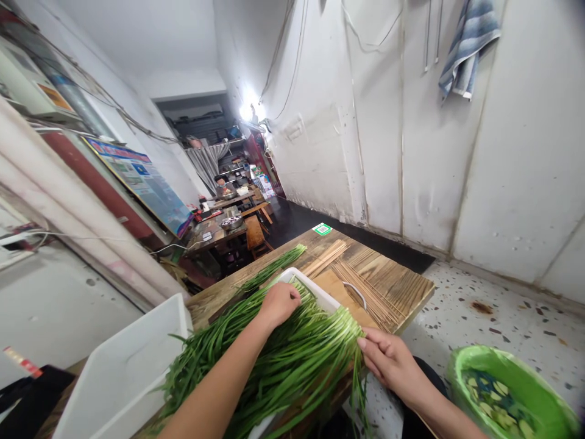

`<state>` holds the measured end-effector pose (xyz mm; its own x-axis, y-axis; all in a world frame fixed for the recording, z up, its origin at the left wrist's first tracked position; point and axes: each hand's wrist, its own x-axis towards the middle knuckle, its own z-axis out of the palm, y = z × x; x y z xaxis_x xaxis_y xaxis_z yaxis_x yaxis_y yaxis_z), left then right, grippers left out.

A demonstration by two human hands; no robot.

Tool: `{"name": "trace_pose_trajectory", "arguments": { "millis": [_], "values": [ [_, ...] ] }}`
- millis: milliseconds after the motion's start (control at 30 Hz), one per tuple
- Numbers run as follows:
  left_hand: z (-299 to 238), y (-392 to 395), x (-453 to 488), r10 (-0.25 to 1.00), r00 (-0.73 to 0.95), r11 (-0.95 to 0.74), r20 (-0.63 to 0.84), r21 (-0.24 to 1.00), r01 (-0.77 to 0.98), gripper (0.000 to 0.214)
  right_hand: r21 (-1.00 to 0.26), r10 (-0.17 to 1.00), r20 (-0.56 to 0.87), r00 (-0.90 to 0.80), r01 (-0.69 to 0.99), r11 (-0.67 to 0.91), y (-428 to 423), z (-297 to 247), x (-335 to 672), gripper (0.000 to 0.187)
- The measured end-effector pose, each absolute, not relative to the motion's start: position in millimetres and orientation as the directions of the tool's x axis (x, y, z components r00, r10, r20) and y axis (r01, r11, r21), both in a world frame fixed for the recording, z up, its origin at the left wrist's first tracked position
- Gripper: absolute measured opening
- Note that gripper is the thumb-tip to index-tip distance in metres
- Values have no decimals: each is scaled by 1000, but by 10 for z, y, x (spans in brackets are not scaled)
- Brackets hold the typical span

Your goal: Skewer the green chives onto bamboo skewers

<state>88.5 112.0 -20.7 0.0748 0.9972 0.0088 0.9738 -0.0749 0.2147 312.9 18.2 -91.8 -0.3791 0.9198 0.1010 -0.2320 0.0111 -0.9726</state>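
A big heap of green garlic chives (256, 360) fills and spills over a long white tray (326, 296), pale stem ends toward the upper right. My left hand (280, 303) rests over the stems with its fingers curled in; whatever they pinch is hidden. At the right edge of the heap, my right hand (388, 360) pinches pale stem ends between thumb and fingers, while a few leaves hang down below it. Just beyond the tray, bamboo skewers (365, 292) lie beside a wooden cutting board (336, 286). A smaller bunch of chives (278, 263) lies behind the tray.
An empty-looking white bin (132, 360) stands at left. A green-lined bucket (516, 390) with scraps sits on the floor at right, past the wooden table's edge (418, 305). Farther back, a person (223, 186) sits among other tables. A striped towel (473, 42) hangs on the wall.
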Motion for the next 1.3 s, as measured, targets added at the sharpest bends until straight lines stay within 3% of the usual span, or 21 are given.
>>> {"name": "trace_pose_trajectory", "arguments": {
  "millis": [133,233,400,1300],
  "values": [
    [-144,972,1040,987,143,-159,69,463,872,13,-965,913,101,-396,-262,-6,225,-898,3126,33],
    [-142,852,1166,987,157,-129,20,681,721,11,-958,913,73,-401,-284,-48,258,-856,3116,35],
    [-130,737,1302,998,62,-5,-33,846,534,24,-944,910,61,-410,-321,-81,285,-789,3102,28],
    [-150,667,1412,999,-42,3,21,864,504,19,-936,920,57,-389,-342,-86,249,-801,3089,33]
  ]
}}
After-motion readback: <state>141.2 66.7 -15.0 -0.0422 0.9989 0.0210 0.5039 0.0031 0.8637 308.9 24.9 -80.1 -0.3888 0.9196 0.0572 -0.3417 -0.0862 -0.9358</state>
